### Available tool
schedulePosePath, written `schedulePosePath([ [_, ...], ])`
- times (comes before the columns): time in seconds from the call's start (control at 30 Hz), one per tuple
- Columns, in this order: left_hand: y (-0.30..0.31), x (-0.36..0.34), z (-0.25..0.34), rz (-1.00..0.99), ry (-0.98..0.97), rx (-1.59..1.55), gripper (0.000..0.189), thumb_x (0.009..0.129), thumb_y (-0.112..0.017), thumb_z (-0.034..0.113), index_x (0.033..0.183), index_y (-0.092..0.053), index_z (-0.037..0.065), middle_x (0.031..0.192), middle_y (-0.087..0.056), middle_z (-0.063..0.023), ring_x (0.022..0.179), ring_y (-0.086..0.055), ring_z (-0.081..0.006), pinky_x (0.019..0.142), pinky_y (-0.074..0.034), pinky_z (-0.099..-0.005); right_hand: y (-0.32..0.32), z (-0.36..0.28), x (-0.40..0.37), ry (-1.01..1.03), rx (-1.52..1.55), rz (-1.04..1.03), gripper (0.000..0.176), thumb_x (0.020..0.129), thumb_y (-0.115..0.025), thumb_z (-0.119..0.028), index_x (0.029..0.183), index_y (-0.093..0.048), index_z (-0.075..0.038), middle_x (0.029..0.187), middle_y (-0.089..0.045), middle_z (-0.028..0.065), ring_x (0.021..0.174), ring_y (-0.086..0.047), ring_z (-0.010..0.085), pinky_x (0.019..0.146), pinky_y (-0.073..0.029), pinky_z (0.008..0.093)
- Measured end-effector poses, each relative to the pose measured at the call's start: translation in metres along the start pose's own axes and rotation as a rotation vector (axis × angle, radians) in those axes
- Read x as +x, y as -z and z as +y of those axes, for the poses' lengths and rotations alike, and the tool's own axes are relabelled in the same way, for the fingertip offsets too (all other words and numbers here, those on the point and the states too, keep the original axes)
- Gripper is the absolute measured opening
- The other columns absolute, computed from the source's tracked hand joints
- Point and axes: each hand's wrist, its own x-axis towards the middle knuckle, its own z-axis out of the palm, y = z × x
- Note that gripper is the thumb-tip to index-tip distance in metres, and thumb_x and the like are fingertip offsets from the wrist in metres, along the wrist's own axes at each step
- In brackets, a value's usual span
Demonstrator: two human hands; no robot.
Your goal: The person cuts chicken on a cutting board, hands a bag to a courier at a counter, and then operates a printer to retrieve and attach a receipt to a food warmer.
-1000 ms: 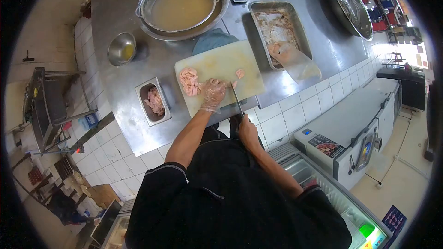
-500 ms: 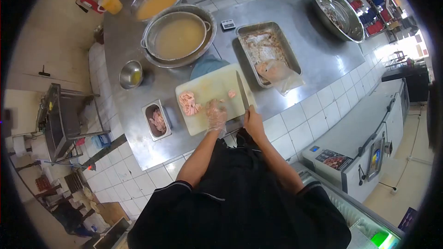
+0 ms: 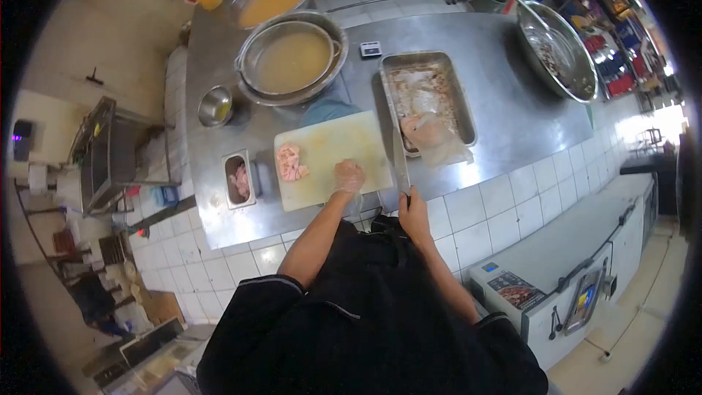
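On the white cutting board (image 3: 333, 143), my left hand (image 3: 349, 177) in a clear plastic glove rests with its fingers curled inward; what lies under or inside them is hidden. My right hand (image 3: 414, 216), bare, grips a knife (image 3: 400, 164) by its handle, the blade pointing away from me just past the board's right edge. A pile of cut pale pink raw meat (image 3: 290, 163) sits at the board's left side. Left of the board, a small steel container (image 3: 226, 181) holds more pink meat pieces (image 3: 240, 179).
A steel tray (image 3: 464, 99) with a plastic bag of meat (image 3: 437, 139) lies right of the board. Behind stand large bowls of cloudy liquid (image 3: 292, 58), a small bowl (image 3: 216, 106) and a digital scale (image 3: 371, 50). A big bowl (image 3: 578, 77) sits at the far right.
My right hand has moved the knife right, off the board. My left hand has moved slightly right and closed; the small loose meat pieces beside it no longer show. The view has shifted.
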Motion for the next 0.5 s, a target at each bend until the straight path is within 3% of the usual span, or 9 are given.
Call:
schedulePosePath([
  [0.03, 0.036, -0.019, 0.014, -0.111, 0.065, -0.205, 0.01, 0.083, -0.065, 0.01, 0.081, -0.07, 0.002, 0.067, -0.063, -0.0079, 0.06, -0.061, -0.0176, 0.055, -0.052, -0.0351, 0.001, 0.002, 0.001, -0.002, 0.02, 0.0, 0.025, 0.098, -0.053, -0.018, 0.107, -0.056, 0.006, 0.081, -0.063, 0.0322, 0.079, -0.062, 0.0521, 0.066, -0.047, 0.0537],
  [0.13, 0.072, -0.062, -0.01, -0.03, 0.442, -0.944, 0.009, 0.081, -0.07, 0.006, 0.083, -0.071, -0.003, 0.075, -0.07, -0.0076, 0.064, -0.065, -0.0162, 0.059, -0.055, -0.0308, -0.007, 0.004, 0.004, -0.001, 0.05, -0.097, 0.024, 0.098, -0.053, -0.019, 0.106, -0.056, 0.003, 0.085, -0.063, 0.0343, 0.084, -0.06, 0.0551, 0.069, -0.046, 0.0573],
  [0.23, 0.132, -0.091, -0.061, 0.37, 0.304, -1.051, 0.01, 0.078, -0.075, 0.003, 0.086, -0.072, -0.002, 0.071, -0.069, -0.0026, 0.062, -0.064, -0.0133, 0.056, -0.053, -0.0281, -0.018, 0.005, 0.008, -0.006, -0.001, -0.193, 0.027, 0.099, -0.053, -0.02, 0.111, -0.055, 0.004, 0.087, -0.064, 0.0343, 0.086, -0.061, 0.0545, 0.071, -0.047, 0.0574],
  [0.3, 0.179, -0.093, -0.104, 0.619, 0.232, -0.525, 0.006, 0.082, -0.07, 0.008, 0.084, -0.071, 0.002, 0.071, -0.069, -0.0037, 0.061, -0.065, -0.0184, 0.057, -0.053, -0.0313, -0.033, 0.01, 0.009, 0.04, -0.023, -0.19, 0.029, 0.099, -0.053, -0.02, 0.114, -0.054, 0.004, 0.087, -0.064, 0.034, 0.086, -0.062, 0.054, 0.07, -0.047, 0.0573],
  [0.37, 0.232, -0.085, -0.105, 0.884, 0.188, 0.01, 0.007, 0.083, -0.067, 0.012, 0.08, -0.069, 0.005, 0.072, -0.068, -0.01, 0.062, -0.066, -0.0283, 0.059, -0.053, -0.0375, -0.046, 0.005, 0.01, 0.054, -0.038, -0.228, 0.029, 0.099, -0.053, -0.02, 0.114, -0.053, 0.005, 0.086, -0.064, 0.0342, 0.085, -0.062, 0.0541, 0.07, -0.048, 0.0569],
  [0.47, 0.242, -0.084, -0.153, 0.73, 0.113, 0.318, 0.006, 0.081, -0.067, 0.014, 0.082, -0.067, 0.008, 0.077, -0.067, -0.014, 0.067, -0.066, -0.0354, 0.063, -0.054, -0.0444, -0.056, -0.024, 0.007, 0.05, -0.037, -0.268, 0.03, 0.099, -0.053, -0.02, 0.114, -0.052, 0.006, 0.085, -0.064, 0.0345, 0.085, -0.061, 0.0547, 0.069, -0.048, 0.0562],
  [0.5, 0.243, -0.083, -0.153, 0.728, 0.083, 0.295, 0.007, 0.081, -0.067, 0.014, 0.084, -0.067, 0.009, 0.077, -0.067, -0.0137, 0.067, -0.066, -0.0352, 0.063, -0.054, -0.0457, -0.058, -0.035, 0.007, 0.045, -0.025, -0.275, 0.03, 0.099, -0.053, -0.02, 0.114, -0.052, 0.006, 0.085, -0.064, 0.0346, 0.085, -0.061, 0.0549, 0.069, -0.048, 0.0559],
])
